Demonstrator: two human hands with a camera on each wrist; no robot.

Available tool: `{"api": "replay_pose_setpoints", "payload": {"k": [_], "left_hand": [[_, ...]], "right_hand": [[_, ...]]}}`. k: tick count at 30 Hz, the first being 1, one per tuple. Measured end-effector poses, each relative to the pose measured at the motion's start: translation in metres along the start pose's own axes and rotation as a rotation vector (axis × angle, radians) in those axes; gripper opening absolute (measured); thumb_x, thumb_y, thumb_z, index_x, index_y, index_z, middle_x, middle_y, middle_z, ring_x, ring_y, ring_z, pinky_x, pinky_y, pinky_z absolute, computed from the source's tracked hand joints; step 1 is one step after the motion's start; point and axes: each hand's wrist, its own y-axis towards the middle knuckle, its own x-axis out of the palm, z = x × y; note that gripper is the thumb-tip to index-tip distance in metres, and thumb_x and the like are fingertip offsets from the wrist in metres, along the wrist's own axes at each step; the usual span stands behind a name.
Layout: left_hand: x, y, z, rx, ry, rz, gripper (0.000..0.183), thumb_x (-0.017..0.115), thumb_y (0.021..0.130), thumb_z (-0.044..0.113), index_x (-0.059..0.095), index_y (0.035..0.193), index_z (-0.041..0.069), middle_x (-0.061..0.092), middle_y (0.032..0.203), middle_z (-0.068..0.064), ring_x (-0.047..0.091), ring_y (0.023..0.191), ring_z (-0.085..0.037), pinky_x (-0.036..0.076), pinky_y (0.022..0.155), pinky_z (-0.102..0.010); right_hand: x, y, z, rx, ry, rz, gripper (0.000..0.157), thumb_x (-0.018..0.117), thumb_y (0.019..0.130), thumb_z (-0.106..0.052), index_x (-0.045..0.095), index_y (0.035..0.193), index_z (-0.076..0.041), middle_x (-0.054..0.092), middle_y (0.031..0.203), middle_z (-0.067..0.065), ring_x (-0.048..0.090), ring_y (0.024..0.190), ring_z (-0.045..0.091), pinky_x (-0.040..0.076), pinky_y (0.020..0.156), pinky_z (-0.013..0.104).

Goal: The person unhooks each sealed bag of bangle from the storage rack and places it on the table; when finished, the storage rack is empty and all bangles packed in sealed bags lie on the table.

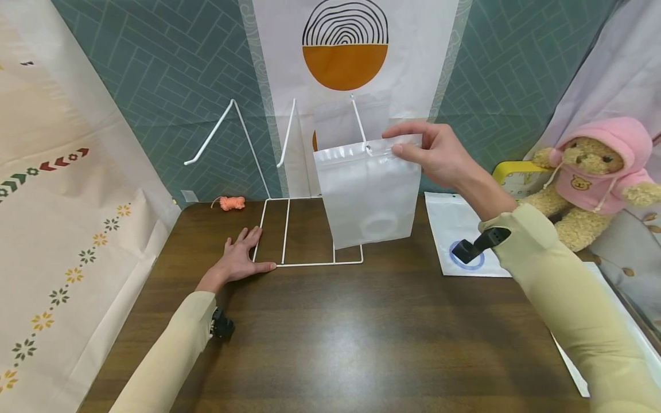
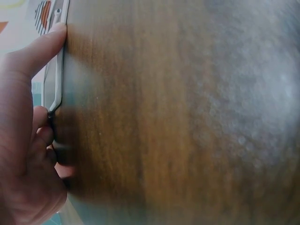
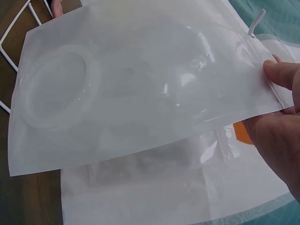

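My right hand (image 1: 439, 152) pinches the top corner of a white zip bag (image 1: 369, 195) between thumb and fingers. A pale ring shape (image 3: 58, 86) shows at the bag's lower end. The tip of a white wire hook (image 3: 257, 22) pokes out at the hole in its top edge. This hook (image 1: 358, 117) belongs to a white wire rack (image 1: 320, 264) standing on the table. Behind the held bag, another clear bag (image 1: 330, 117) hangs farther back on the hook. My left hand (image 1: 240, 256) rests with spread fingers on the left front corner of the rack's base.
Two more hook arms (image 1: 214, 132) jut forward on the left. Orange cord (image 1: 232, 203) lies behind the left hand. A second white bag (image 1: 439, 218) with a blue ring lies flat under the right forearm. A teddy bear (image 1: 594, 172) and a yellow clock (image 1: 508, 172) stand back right.
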Motion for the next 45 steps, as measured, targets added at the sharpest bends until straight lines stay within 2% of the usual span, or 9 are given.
{"api": "replay_pose_setpoints", "payload": {"k": [3,7,17,24,26,31,36,40,45], "left_hand": [[0.000,0.000,0.000,0.000,0.000,-0.002,0.108,0.075,0.083,0.052,0.021,0.156,-0.006,0.019,0.161,-0.025,0.007,0.148,-0.046,0.001,0.109,-0.070],[0.000,0.000,-0.001,-0.001,-0.003,0.000,0.108,0.075,0.083,0.053,0.021,0.156,-0.006,0.019,0.161,-0.025,0.007,0.148,-0.046,0.001,0.109,-0.071],[0.000,0.001,0.000,-0.001,-0.013,0.001,0.109,0.075,0.083,0.053,0.020,0.156,-0.006,0.019,0.161,-0.026,0.006,0.148,-0.046,0.000,0.109,-0.071],[-0.001,0.001,0.000,0.002,-0.015,0.001,0.108,0.075,0.083,0.052,0.020,0.156,-0.006,0.018,0.161,-0.025,0.006,0.148,-0.046,-0.001,0.108,-0.071],[-0.001,0.001,0.000,0.003,-0.018,0.000,0.108,0.075,0.083,0.052,0.020,0.156,-0.006,0.018,0.162,-0.025,0.006,0.148,-0.046,-0.001,0.108,-0.071],[0.000,0.000,0.001,0.000,-0.025,-0.007,0.109,0.075,0.083,0.052,0.020,0.156,-0.006,0.018,0.162,-0.025,0.005,0.148,-0.046,-0.002,0.109,-0.071],[0.001,0.000,0.000,0.000,-0.018,-0.005,0.109,0.075,0.083,0.053,0.020,0.156,-0.006,0.018,0.162,-0.025,0.006,0.148,-0.046,-0.001,0.109,-0.070],[0.001,-0.001,0.000,-0.001,-0.017,-0.009,0.108,0.074,0.083,0.053,0.019,0.156,-0.006,0.017,0.162,-0.025,0.005,0.148,-0.046,-0.002,0.109,-0.070],[-0.001,0.000,0.001,0.001,-0.018,-0.015,0.108,0.074,0.084,0.052,0.019,0.157,-0.005,0.017,0.162,-0.025,0.005,0.148,-0.046,-0.002,0.109,-0.070]], "right_hand": [[0.000,-0.006,-0.002,-0.025,-0.001,-0.006,0.023,0.068,0.096,-0.010,0.075,0.117,-0.015,0.060,0.085,0.004,0.059,0.074,0.022,0.051,0.067,0.024],[0.001,-0.013,-0.005,-0.040,-0.029,-0.006,0.023,0.068,0.096,-0.011,0.075,0.117,-0.016,0.035,0.053,0.003,0.051,0.061,0.019,0.041,0.058,0.025],[-0.005,-0.031,-0.015,-0.052,-0.011,-0.027,0.026,0.068,0.096,-0.010,0.073,0.121,-0.015,0.062,0.073,0.012,0.062,0.083,0.025,0.054,0.070,0.026],[-0.019,-0.049,-0.006,-0.142,0.208,-0.089,0.028,0.063,0.095,0.005,0.073,0.118,-0.006,0.064,0.069,0.014,0.065,0.080,0.021,0.054,0.070,0.024],[-0.022,-0.058,-0.002,-0.156,0.238,-0.102,0.029,0.061,0.095,0.009,0.072,0.119,-0.002,0.070,0.083,0.014,0.066,0.083,0.021,0.055,0.072,0.025],[-0.035,-0.087,0.003,-0.103,0.149,-0.057,0.029,0.062,0.095,0.007,0.072,0.120,-0.004,0.070,0.109,0.009,0.065,0.085,0.020,0.056,0.072,0.025],[-0.048,-0.117,0.011,-0.111,0.118,-0.009,0.031,0.059,0.094,0.013,0.071,0.119,0.001,0.071,0.095,0.009,0.066,0.074,0.016,0.055,0.065,0.024],[-0.059,-0.144,0.026,-0.150,0.283,-0.046,0.035,0.051,0.092,0.023,0.067,0.119,0.008,0.071,0.093,0.015,0.068,0.073,0.018,0.057,0.063,0.029],[-0.073,-0.177,0.043,-0.221,0.501,-0.142,0.036,0.041,0.093,0.028,0.059,0.122,0.017,0.068,0.111,0.021,0.070,0.087,0.025,0.058,0.068,0.034]]}}
